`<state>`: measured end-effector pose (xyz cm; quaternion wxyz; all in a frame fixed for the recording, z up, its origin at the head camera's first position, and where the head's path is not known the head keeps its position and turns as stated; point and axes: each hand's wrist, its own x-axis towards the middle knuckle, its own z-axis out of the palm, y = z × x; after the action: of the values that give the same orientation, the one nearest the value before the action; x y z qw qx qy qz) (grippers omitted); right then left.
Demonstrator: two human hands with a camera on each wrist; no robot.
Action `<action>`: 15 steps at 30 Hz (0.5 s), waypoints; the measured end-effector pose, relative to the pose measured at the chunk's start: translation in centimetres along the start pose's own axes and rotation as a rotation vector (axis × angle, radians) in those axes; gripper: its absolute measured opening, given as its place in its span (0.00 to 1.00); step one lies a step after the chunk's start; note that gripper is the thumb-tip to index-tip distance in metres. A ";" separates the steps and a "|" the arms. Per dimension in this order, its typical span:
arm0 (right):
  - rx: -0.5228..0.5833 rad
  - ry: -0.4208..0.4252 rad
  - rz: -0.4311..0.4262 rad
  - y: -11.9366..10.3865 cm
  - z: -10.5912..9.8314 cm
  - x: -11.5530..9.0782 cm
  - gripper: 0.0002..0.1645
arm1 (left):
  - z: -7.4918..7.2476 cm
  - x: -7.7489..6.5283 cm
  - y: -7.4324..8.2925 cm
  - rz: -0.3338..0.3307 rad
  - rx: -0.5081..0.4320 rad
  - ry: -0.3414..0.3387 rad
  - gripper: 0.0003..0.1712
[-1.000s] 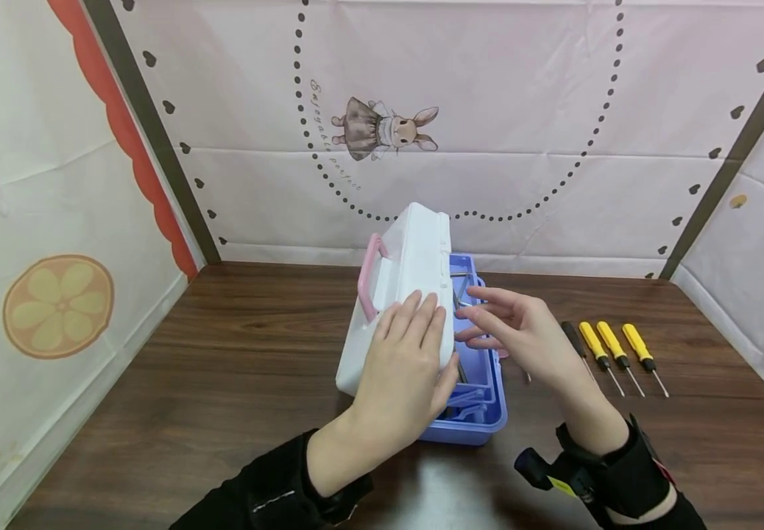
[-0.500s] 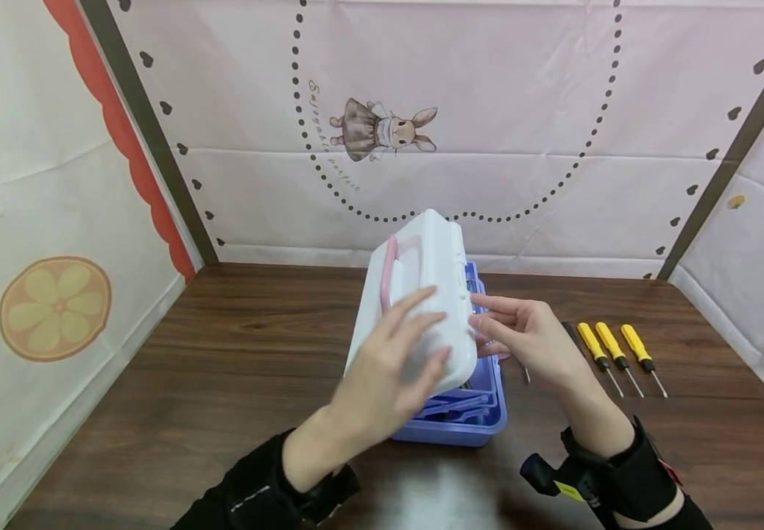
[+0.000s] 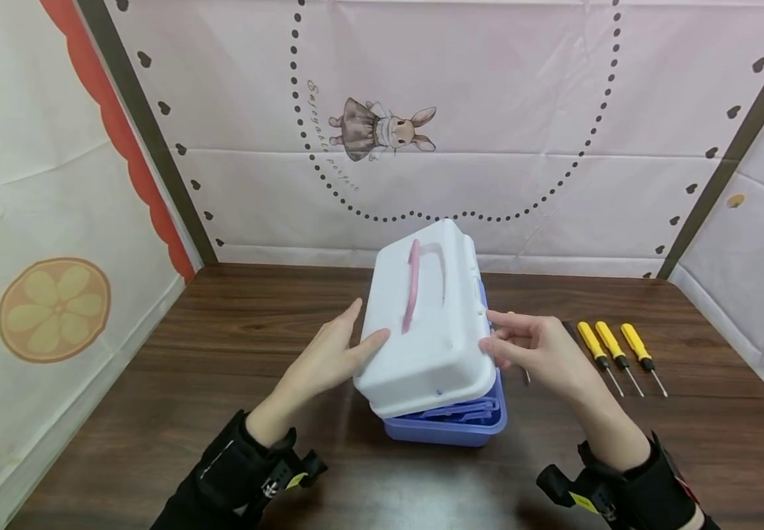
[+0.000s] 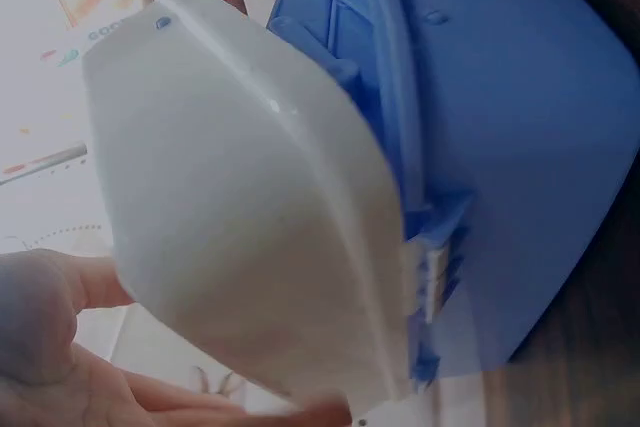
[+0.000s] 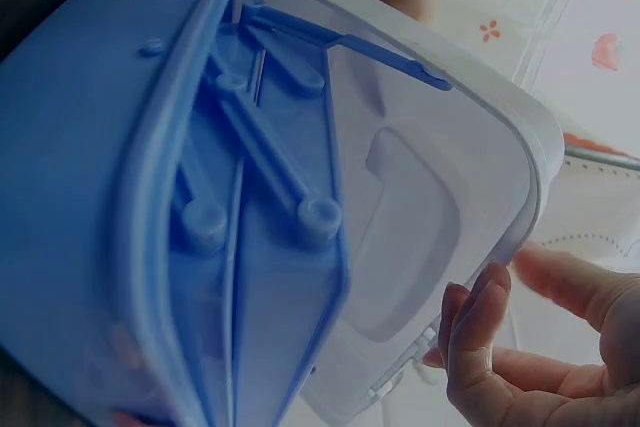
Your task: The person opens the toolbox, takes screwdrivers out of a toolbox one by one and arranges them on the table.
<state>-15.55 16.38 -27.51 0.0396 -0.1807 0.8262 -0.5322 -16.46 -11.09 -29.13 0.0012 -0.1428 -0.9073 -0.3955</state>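
A blue toolbox (image 3: 438,433) stands on the table with its white lid (image 3: 391,368) partly lowered, a gap left at the right and front. The pink handle (image 3: 412,287) lies on top of the lid. My left hand (image 3: 322,361) is at the lid's left side, thumb against it and fingers stretched out along the hinge side. With thumb and fingertips my right hand (image 3: 541,353) holds the lid's right edge by the latch. Through the gap, folding tray arms (image 5: 275,157) show in the right wrist view; most of what lies inside is hidden.
Several screwdrivers lie in a row to the right: yellow-handled ones (image 3: 610,344) and a black-handled one (image 3: 570,335), partly behind my right hand. A printed cloth wall (image 3: 521,88) closes off the back of the wooden table (image 3: 256,309).
The lid has swung down to the right over the box. My left hand has slid off its top to the left side; my right hand has come to its right edge.
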 end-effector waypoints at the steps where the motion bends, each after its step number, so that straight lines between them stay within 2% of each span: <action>1: -0.003 -0.002 0.008 0.3 -0.1 -0.1 0.31 | 0.2 0.1 -0.1 0.007 -0.013 -0.004 0.39; 6: -0.029 -0.016 0.023 1.6 -0.4 -0.4 0.30 | 1.4 0.2 0.2 0.041 -0.043 0.055 0.35; 9: -0.052 -0.017 0.025 2.4 -0.4 -0.6 0.28 | 2.1 0.2 0.4 0.053 -0.007 0.108 0.37; 15: -0.119 -0.010 0.043 3.5 -0.3 -1.1 0.26 | 3.2 0.4 0.8 0.091 0.072 0.165 0.37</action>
<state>-15.52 18.30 -30.61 0.0443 -0.1674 0.8599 -0.4802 -16.24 -8.15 -30.70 0.0987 -0.1507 -0.9103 -0.3727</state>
